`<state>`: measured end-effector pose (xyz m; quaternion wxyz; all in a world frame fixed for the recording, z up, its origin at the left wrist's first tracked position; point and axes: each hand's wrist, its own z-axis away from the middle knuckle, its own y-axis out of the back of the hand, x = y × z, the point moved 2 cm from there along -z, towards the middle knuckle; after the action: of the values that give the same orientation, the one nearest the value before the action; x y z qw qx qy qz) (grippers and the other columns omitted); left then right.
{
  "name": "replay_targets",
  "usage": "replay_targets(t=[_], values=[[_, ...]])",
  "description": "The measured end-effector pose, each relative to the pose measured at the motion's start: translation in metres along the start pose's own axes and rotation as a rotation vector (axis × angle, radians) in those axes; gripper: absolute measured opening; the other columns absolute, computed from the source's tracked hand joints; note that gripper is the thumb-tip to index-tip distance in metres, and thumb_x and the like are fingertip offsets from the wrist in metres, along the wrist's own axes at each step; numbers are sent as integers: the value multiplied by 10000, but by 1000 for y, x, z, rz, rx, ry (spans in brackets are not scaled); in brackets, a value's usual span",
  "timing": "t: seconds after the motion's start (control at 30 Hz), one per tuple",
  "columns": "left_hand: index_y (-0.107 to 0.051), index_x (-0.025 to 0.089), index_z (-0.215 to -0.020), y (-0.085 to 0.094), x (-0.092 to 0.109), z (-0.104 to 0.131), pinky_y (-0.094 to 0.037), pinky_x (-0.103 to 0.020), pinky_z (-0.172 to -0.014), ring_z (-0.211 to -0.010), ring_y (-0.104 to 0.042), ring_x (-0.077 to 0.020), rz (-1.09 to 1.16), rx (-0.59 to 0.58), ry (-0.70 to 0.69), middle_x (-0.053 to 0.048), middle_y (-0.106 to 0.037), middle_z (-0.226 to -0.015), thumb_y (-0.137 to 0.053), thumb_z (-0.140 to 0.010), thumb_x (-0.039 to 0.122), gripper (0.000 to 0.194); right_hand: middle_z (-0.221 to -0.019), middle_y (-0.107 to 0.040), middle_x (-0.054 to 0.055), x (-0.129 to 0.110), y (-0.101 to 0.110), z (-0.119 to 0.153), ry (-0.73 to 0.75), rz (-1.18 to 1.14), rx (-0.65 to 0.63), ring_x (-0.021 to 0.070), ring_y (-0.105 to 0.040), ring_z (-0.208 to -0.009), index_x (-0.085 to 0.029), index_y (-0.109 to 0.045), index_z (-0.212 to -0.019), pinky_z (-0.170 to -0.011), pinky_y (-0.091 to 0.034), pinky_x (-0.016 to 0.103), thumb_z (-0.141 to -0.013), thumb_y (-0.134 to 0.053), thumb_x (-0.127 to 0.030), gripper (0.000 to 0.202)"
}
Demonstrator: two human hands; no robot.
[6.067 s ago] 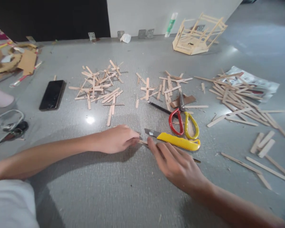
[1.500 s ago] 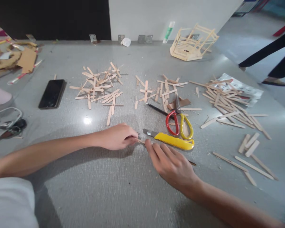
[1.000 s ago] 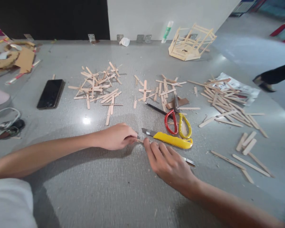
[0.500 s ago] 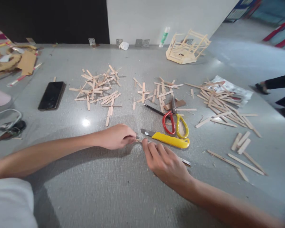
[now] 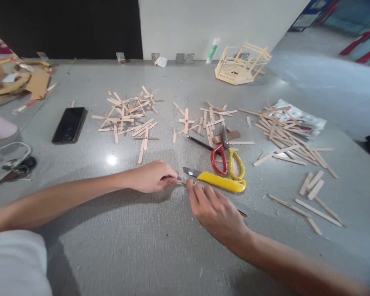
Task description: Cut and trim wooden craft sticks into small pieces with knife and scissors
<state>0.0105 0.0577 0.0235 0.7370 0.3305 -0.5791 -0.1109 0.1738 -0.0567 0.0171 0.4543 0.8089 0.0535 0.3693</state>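
At the frame's centre, my left hand (image 5: 154, 176) pinches a thin, pale wooden stick (image 5: 180, 182), best held steady near my curled right hand (image 5: 217, 209), whose grip I cannot tell.

Head view, facing forward and down, hands (image 5: 216, 207) near

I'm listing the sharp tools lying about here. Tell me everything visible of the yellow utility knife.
The yellow utility knife has a plastic-looking handle with a ridged edge and a looped end. Its grey, metal-looking blade is out, pointing left. It lies flat on the grey surface, between the scissors and the right hand; whether either touches it is unclear.
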Motion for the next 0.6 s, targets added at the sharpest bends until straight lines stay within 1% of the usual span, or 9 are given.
replay_targets(t=[0.1, 0.17, 0.3, 0.47, 0.6], values=[[-394, 175, -605, 0, 1, 1, -279, -246, -537, -485, -383, -91, -3, 10, -2, 40, -443, -543, -453, -958, 169, 358, -666, -598, 17, 1, -1, 0, -6, -5, 6, 126, -495, -569, -54, -714, -1043, -528, -370, 271, -890, -505, 15, 268], [-395, 175, -606, 0, 2, 1, -281, -246, -539, -487, -378, -91, -12, 19, -4, 41, -439, -543, -448, -955, 160, 354, -661, -598, 11, 2, -1, 1, -16, -19, 32, 122, -488, -574, -68, -715, -1040, -535, -360, 266, -901, -508, 10, 262], [-396, 173, -605, 1, 3, 1, -280, -248, -542, -480, -369, -87, -20, 9, 6, 46, -422, -535, -444, -954, 148, 353, -643, -571, -2, 4, 0, 3, -22, -44, 73, 119, -487, -578, -55, -707, -1051, -546, -358, 274, -912, -546, -22, 215], [-380, 173, -603, -1, 1, 1, -280, -249, -547, -491, -384, -86, -35, 0, 11, 42, -436, -545, -445, -952, 141, 356, -653, -570, -6, 5, 0, 4, -5, -62, 68, 115, -493, -574, -47, -704, -1047, -548, -364, 280, -909, -546, -23, 210], [-374, 175, -612, -1, 1, 1, -274, -250, -539, -484, -368, -84, -32, -5, 19, 46, -425, -543, -440, -958, 142, 354, -657, -578, 2, 5, -1, 3, -6, -79, 65, 118, -495, -576, -36, -703, -1052, -560, -362, 286, -906, -542, -10, 219]])
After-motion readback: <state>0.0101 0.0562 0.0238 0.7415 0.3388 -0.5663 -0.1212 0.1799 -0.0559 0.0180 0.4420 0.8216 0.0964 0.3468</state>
